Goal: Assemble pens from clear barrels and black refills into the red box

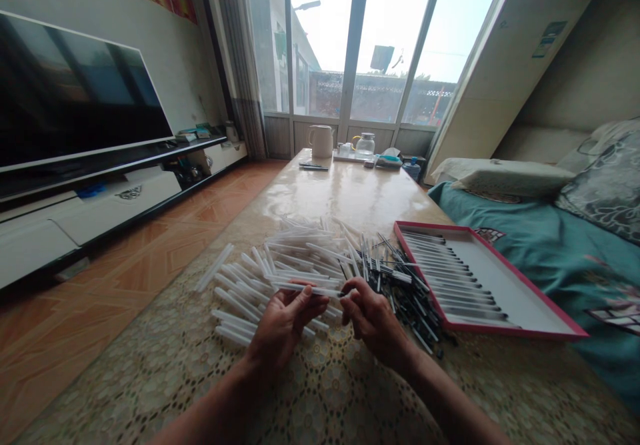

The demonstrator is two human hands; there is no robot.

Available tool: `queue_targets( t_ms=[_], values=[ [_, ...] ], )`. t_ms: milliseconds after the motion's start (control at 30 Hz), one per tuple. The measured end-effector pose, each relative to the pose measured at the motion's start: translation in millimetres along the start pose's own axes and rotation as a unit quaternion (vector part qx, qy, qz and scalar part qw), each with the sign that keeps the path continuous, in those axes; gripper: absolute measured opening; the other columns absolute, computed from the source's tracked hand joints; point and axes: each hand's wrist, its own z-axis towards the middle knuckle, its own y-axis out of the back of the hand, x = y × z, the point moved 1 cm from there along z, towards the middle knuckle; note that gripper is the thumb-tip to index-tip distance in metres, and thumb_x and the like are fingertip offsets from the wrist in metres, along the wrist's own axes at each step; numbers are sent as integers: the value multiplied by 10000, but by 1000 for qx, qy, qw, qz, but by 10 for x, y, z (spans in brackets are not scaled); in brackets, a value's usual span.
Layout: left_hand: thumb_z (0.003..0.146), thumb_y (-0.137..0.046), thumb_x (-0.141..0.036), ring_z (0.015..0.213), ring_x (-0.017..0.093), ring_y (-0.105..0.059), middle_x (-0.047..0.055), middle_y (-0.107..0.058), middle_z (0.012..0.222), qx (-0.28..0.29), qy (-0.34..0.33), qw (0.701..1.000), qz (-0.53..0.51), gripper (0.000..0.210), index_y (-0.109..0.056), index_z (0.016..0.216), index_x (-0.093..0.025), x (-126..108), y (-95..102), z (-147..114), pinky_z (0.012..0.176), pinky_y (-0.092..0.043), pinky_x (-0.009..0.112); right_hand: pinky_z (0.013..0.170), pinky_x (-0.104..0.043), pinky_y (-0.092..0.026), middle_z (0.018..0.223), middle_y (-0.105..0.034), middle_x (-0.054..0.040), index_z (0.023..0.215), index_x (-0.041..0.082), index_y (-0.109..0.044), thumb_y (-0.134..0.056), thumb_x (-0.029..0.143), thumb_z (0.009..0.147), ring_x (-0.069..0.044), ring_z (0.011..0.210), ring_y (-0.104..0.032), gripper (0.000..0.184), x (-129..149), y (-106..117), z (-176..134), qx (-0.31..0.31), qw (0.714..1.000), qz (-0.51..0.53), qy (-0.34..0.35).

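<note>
my left hand [287, 315] is clamped on a whitish tube [324, 291], right hand [365, 315] pinching its right end, pink-rimmed tray [515, 268] off right

Part of the clear tube [320, 291] is covered by the fingers [301, 299] of the left hand [280, 321]; what is held near its dark end by the right hand [373, 315] cannot be made out. In the white pile [245, 291] and the black pile [417, 305], many pieces are buried under others. Both forearms [215, 398] and the bench [165, 371] are cut off by the bottom edge, the television [75, 98] by the left, the teal cover [515, 231] by the right. The label [550, 38] cannot be read.
</note>
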Motion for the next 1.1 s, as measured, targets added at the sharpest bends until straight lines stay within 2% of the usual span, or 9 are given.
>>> queue_targets(
  t_ms=[67,167,233,367,433,600,800,967,1100],
  values=[
    [670,-759,-186,681,166,-699,50,-727,704,3,2,1000,0,197,-621,797,-125,2,-5,1,678,-564,248,448,-165,-356,618,-607,24,861,202,-494,-388,365,940,-77,439,-500,210,-13,-5,-3,5,1000,-1,5],
    [667,-762,-188,667,160,-697,39,-723,696,6,4,1000,1,197,-622,793,-128,7,-9,0,671,-563,245,443,-165,-346,561,-573,19,693,194,-476,-310,388,962,-73,423,-495,371,-33,-13,-6,11,1000,-10,5],
    [670,-761,-191,667,158,-697,40,-724,700,5,2,1000,2,198,-621,797,-128,8,-4,4,671,-563,244,443,-168,-348,566,-582,18,724,193,-486,-298,391,965,-73,414,-492,364,-29,-10,-7,11,1000,-15,2],
    [679,-755,-200,679,159,-696,54,-728,716,6,-3,1000,3,204,-615,807,-125,4,11,16,676,-562,245,454,-171,-363,624,-618,33,957,202,-472,-394,354,935,-75,407,-484,173,4,0,-3,3,999,-31,9],
    [672,-760,-198,677,160,-695,49,-725,721,8,-2,1000,3,212,-617,810,-125,3,9,14,674,-562,247,446,-168,-357,621,-616,34,922,205,-479,-382,350,938,-72,401,-475,176,7,-5,-2,7,999,-33,10],
    [645,-778,-192,661,164,-693,33,-712,690,15,3,1000,5,224,-622,793,-128,3,-15,-8,647,-560,245,440,-167,-346,574,-588,13,687,194,-472,-275,390,970,-68,412,-484,397,-9,-15,-7,16,1000,-18,0],
    [665,-763,-197,677,163,-693,50,-722,715,7,-5,1000,0,202,-627,795,-126,-5,-6,-1,676,-557,250,483,-185,-356,608,-613,34,939,207,-480,-381,311,935,-83,436,-490,144,3,-5,-7,0,998,-61,29],
    [646,-778,-208,665,161,-691,37,-716,707,28,-6,1000,-4,212,-639,785,-126,2,-2,3,660,-553,244,453,-169,-348,627,-611,21,806,211,-471,-333,335,951,-75,435,-491,236,-9,-24,-28,12,999,-25,15],
    [630,-789,-214,663,163,-689,33,-712,676,37,-4,999,4,225,-633,772,-134,11,-5,-6,653,-550,245,397,-156,-329,543,-593,16,708,202,-438,-327,423,948,-64,375,-457,345,-13,-47,-25,25,999,23,-19]
  ],
)
